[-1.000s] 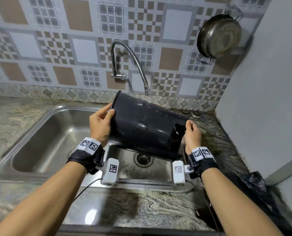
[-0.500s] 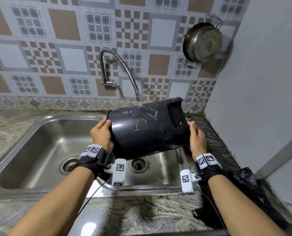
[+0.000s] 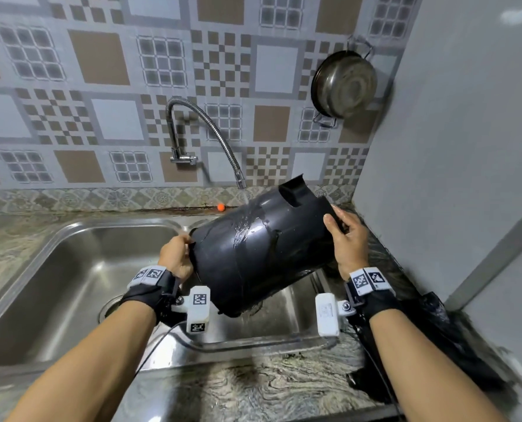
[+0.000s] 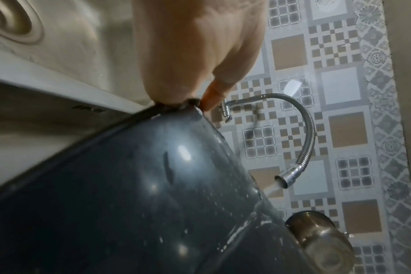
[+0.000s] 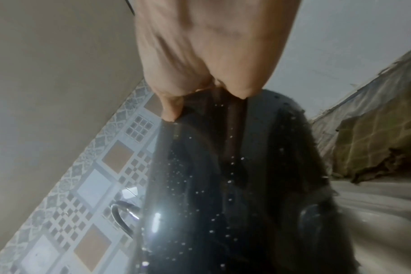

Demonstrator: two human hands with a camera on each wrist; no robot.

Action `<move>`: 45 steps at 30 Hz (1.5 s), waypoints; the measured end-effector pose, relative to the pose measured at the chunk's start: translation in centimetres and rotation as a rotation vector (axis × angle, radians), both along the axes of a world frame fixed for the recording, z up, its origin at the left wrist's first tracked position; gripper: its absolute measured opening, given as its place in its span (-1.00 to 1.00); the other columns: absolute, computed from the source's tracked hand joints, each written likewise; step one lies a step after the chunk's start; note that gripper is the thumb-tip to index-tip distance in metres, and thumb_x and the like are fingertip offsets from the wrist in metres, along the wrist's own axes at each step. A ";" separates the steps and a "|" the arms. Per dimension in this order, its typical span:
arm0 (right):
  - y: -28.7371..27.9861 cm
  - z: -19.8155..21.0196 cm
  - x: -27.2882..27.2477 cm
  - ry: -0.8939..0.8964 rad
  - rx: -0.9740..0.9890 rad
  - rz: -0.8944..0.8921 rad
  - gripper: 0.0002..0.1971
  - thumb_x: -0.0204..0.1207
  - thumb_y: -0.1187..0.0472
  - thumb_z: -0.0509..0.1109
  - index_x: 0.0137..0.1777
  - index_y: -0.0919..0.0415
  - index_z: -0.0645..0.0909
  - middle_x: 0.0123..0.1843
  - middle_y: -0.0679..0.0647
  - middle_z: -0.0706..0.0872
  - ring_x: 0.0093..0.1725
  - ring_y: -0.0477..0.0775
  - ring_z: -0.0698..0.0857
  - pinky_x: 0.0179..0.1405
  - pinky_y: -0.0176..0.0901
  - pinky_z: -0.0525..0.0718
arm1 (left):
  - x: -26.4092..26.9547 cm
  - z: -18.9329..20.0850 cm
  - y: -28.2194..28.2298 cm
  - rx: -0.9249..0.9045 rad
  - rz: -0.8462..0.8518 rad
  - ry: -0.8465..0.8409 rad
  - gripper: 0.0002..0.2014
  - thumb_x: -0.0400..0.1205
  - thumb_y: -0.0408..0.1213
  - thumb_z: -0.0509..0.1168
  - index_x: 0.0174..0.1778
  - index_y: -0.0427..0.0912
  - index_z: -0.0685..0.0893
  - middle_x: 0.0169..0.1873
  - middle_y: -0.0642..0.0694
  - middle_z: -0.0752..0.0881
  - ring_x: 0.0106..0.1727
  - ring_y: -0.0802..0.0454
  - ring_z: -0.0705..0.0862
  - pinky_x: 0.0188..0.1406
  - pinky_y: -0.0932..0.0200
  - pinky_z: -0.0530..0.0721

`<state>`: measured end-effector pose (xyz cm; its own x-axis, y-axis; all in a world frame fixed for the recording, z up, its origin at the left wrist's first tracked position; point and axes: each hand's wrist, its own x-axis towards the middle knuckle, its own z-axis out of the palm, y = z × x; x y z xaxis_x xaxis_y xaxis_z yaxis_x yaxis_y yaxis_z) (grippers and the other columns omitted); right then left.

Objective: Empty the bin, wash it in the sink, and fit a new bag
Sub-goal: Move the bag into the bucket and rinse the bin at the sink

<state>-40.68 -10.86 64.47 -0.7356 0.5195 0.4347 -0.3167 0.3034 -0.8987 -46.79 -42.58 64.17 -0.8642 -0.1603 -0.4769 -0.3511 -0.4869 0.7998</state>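
I hold a wet black plastic bin [image 3: 259, 257] on its side over the right basin of the steel sink [image 3: 71, 269]. Its mouth points down and left, and its notched base end is raised to the right. My left hand [image 3: 182, 254] grips the rim at the mouth, fingers hidden inside. My right hand [image 3: 340, 229] grips the base end. Water runs from the flexible tap [image 3: 211, 132] onto the bin's upper side. In the left wrist view my left hand [image 4: 195, 55] pinches the rim of the bin [image 4: 129, 204]. In the right wrist view my right hand [image 5: 211, 55] holds the speckled bin [image 5: 223, 185].
A crumpled black bag [image 3: 430, 345] lies on the marble counter by the grey wall at the right. A steel pan [image 3: 343, 83] hangs on the tiled wall above. A small orange ball [image 3: 220, 207] sits behind the sink. The left basin drain [image 4: 9, 24] is uncovered.
I have lifted the bin's base end up to the right and turned the bin, so the tap water now hits its side. Both hands kept their hold.
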 end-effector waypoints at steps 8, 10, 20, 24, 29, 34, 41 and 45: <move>-2.3 1.9 -0.7 -0.048 0.083 -0.122 -0.69 0.57 0.13 0.47 0.30 0.08 0.73 0.23 0.01 0.72 0.19 -0.08 0.68 0.29 -0.07 0.67 | -0.4 -1.0 -0.4 -0.134 0.005 -0.056 -0.83 0.55 -0.57 0.23 0.03 -0.48 0.61 -0.26 -0.25 0.65 -0.17 -0.16 0.65 -0.10 0.01 0.65; -2.7 2.1 -0.8 -0.055 0.091 -0.157 -0.70 0.58 0.14 0.46 0.29 0.09 0.73 0.23 0.02 0.71 0.17 -0.09 0.66 0.28 -0.07 0.67 | -0.1 -1.2 -0.5 -0.131 -0.026 -0.045 -0.79 0.52 -0.58 0.12 -0.07 -0.35 0.63 -0.46 -0.16 0.59 -0.44 -0.05 0.56 -0.42 0.19 0.52; -4.0 0.8 -1.5 -0.031 -0.076 -0.230 -0.74 0.58 0.19 0.47 0.26 0.07 0.75 0.15 -0.02 0.81 0.14 -0.02 0.75 0.20 -0.07 0.72 | 0.1 -1.2 -0.3 -0.125 -0.079 0.125 -0.72 0.60 -0.64 0.09 -0.13 -0.29 0.69 -0.33 -0.21 0.73 -0.52 0.02 0.66 -0.46 0.23 0.62; -4.2 -0.6 -1.7 -0.070 -0.247 -0.275 -0.75 0.57 0.16 0.48 0.24 0.06 0.76 0.13 -0.03 0.82 0.13 -0.04 0.76 0.19 -0.08 0.73 | 0.0 -0.9 -0.7 -0.180 -0.179 0.202 -0.70 0.74 -0.39 0.12 0.12 0.03 0.71 -0.21 0.02 0.81 -0.34 0.12 0.77 -0.41 0.26 0.69; -4.8 -2.5 -1.9 -0.122 -0.482 -0.318 -0.74 0.55 0.23 0.51 0.23 0.13 0.76 0.10 0.02 0.81 0.04 -0.05 0.76 0.17 -0.16 0.72 | -0.5 -0.1 -1.5 -0.280 -0.188 0.279 -0.71 0.67 -0.22 0.23 0.25 0.12 0.71 0.06 0.02 0.82 0.08 -0.01 0.76 0.10 0.05 0.68; -5.0 -4.1 -1.7 -0.192 -0.682 -0.313 -0.70 0.57 0.27 0.48 0.30 0.24 0.72 0.27 0.12 0.76 0.24 0.03 0.71 0.29 -0.14 0.64 | 0.0 0.9 -1.8 -0.315 -0.186 0.437 -0.72 0.63 -0.56 0.27 0.17 -0.23 0.73 -0.07 -0.20 0.82 -0.07 -0.07 0.75 0.03 0.15 0.72; -5.0 -5.6 -1.2 -0.376 -0.818 -0.293 -0.63 0.58 0.22 0.47 0.39 0.20 0.67 0.29 0.17 0.74 0.08 0.04 0.66 0.08 -0.18 0.56 | -0.2 2.0 -2.0 -0.327 -0.287 0.508 -0.64 0.65 -0.47 0.30 0.33 -0.08 0.68 -0.12 -0.11 0.82 -0.08 -0.01 0.80 -0.06 0.20 0.75; -4.4 -6.0 -0.6 -0.531 -0.794 -0.236 -0.61 0.65 0.16 0.39 0.46 0.16 0.60 0.41 0.23 0.66 0.23 0.18 0.66 0.10 -0.10 0.57 | -0.1 2.0 -2.8 -0.462 -0.373 0.571 -0.69 0.65 -0.54 0.30 0.22 -0.15 0.74 -0.05 -0.08 0.85 0.08 -0.05 0.78 -0.01 0.28 0.72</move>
